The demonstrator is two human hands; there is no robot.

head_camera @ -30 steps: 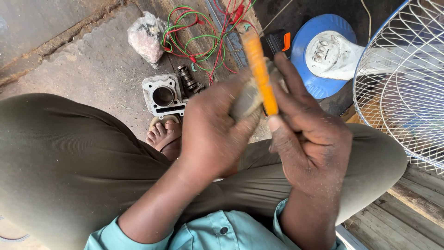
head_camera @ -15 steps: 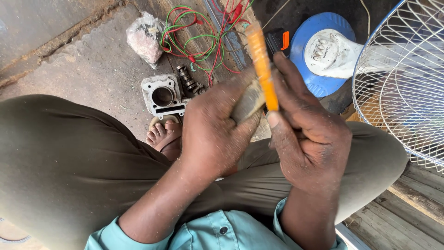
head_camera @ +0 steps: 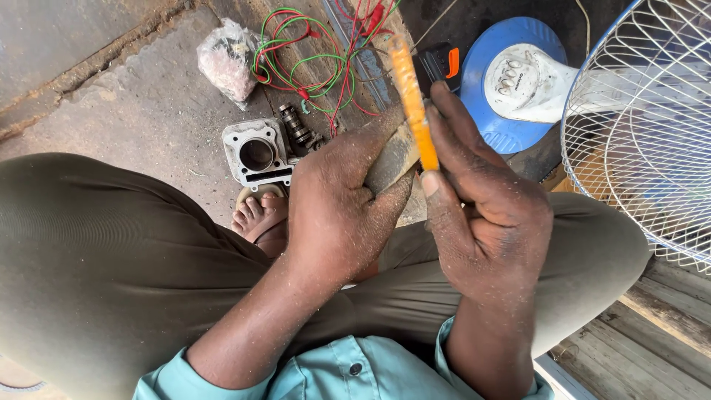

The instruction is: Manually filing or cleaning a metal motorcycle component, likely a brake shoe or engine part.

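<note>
The left hand (head_camera: 337, 215) is curling closed around a flat grey piece (head_camera: 391, 159), thumb and fingers pressing on it; most of the piece is hiding under the hand, so what it is cannot be told. The right hand (head_camera: 485, 215) is pinching an orange stick (head_camera: 411, 104) between thumb and fingers, the other fingers lying loosely bent. The stick is standing nearly upright just right of the piece, touching its edge, and looks blurred at the top. Both hands are hovering over the person's knees, dusted with pale grit. On the floor beyond are lying a metal cylinder block (head_camera: 255, 154), tangled wires (head_camera: 311, 59) and a fan (head_camera: 652, 126).
</note>
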